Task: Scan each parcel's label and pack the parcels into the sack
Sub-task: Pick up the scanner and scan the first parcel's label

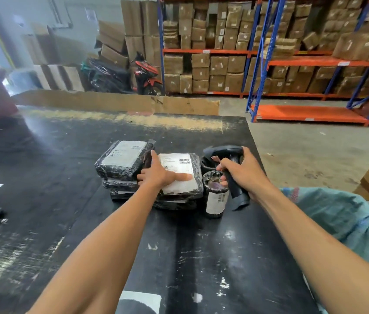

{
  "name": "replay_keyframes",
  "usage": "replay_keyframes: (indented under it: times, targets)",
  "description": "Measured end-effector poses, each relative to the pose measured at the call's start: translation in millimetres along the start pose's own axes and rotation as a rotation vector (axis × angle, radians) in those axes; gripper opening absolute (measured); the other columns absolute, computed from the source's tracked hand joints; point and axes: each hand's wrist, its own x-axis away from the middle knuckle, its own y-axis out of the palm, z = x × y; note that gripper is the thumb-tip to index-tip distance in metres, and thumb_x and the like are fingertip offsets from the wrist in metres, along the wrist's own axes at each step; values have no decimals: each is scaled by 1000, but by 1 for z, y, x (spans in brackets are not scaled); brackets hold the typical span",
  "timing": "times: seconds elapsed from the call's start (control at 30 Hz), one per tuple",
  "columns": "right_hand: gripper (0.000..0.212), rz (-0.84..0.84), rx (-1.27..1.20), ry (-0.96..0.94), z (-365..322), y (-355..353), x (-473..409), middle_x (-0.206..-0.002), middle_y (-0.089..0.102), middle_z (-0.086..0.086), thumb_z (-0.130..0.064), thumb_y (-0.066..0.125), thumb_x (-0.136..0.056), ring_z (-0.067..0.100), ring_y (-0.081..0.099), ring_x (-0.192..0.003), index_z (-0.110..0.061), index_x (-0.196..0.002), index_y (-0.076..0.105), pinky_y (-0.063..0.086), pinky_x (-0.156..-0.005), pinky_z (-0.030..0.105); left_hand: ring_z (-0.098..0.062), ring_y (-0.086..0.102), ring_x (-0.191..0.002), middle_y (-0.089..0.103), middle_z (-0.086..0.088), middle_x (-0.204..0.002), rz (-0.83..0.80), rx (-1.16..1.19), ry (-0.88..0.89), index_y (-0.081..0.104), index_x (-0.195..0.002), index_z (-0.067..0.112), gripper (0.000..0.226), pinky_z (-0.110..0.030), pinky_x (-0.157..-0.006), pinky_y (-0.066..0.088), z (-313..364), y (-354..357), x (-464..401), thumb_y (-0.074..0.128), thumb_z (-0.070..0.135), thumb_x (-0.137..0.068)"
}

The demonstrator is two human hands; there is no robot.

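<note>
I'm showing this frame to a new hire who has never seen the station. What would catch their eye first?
Probably the two bare hands mid-table: the left hand pressed flat on the white label of a black-wrapped parcel, and the right hand gripping a black barcode scanner just right of it. A second parcel stack sits at left, a small labelled cylinder parcel stands by the scanner, and a teal sack waits at the table's right edge.

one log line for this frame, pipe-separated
left hand: flat on top parcel, label up | right hand: gripping scanner | sack: right of table | parcels stacked, none packed
</note>
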Motion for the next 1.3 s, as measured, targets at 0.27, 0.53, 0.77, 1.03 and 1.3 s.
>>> replay_keyframes:
  times: [0.27, 0.53, 0.77, 1.03, 1.3]
  targets:
    - [50, -69, 19, -92, -14, 39, 22, -87, 71, 10, -22, 66, -96, 23, 57, -57, -34, -138, 42, 51, -51, 35, -36, 60, -108, 39, -8, -128, 294, 132, 332, 20, -152, 60, 119, -45, -97, 51, -17, -13, 27, 88, 69, -55]
    - [42, 6, 156, -222, -33, 74, 52, -81, 72, 9, -57, 56, -102, 18, 62, -50, -35, -134, 41, 59, -50, 38, -4, 49, -83, 37, 1, -108, 368, 280, 435, 27, -150, 59, 113, -27, -80, 45, -58, -22, 50, 90, 61, -57]
    - [53, 12, 156, -207, -41, 99, 67, -91, 78, 7, -63, 57, -100, 18, 66, -55, -33, -141, 41, 63, -55, 41, -3, 49, -87, 38, 2, -108, 396, 382, 429, 28, -149, 59, 112, -26, -86, 41, -81, -40, 56, 91, 58, -57]
    - [49, 55, 180, -222, -45, 131, 85, -82, 73, 8, -63, 55, -100, 18, 64, -51, -34, -136, 40, 58, -52, 37, -11, 50, -92, 39, 1, -110, 394, 398, 501, 29, -150, 56, 112, -24, -87, 41, -99, -62, 59, 93, 55, -58]
    - [55, 106, 190, -214, -47, 150, 98, -90, 77, 5, -62, 57, -100, 21, 67, -52, -32, -142, 40, 62, -55, 40, -14, 51, -97, 38, 0, -114, 369, 416, 531, 29, -150, 56, 111, -25, -88, 42, -114, -74, 58, 93, 55, -59]
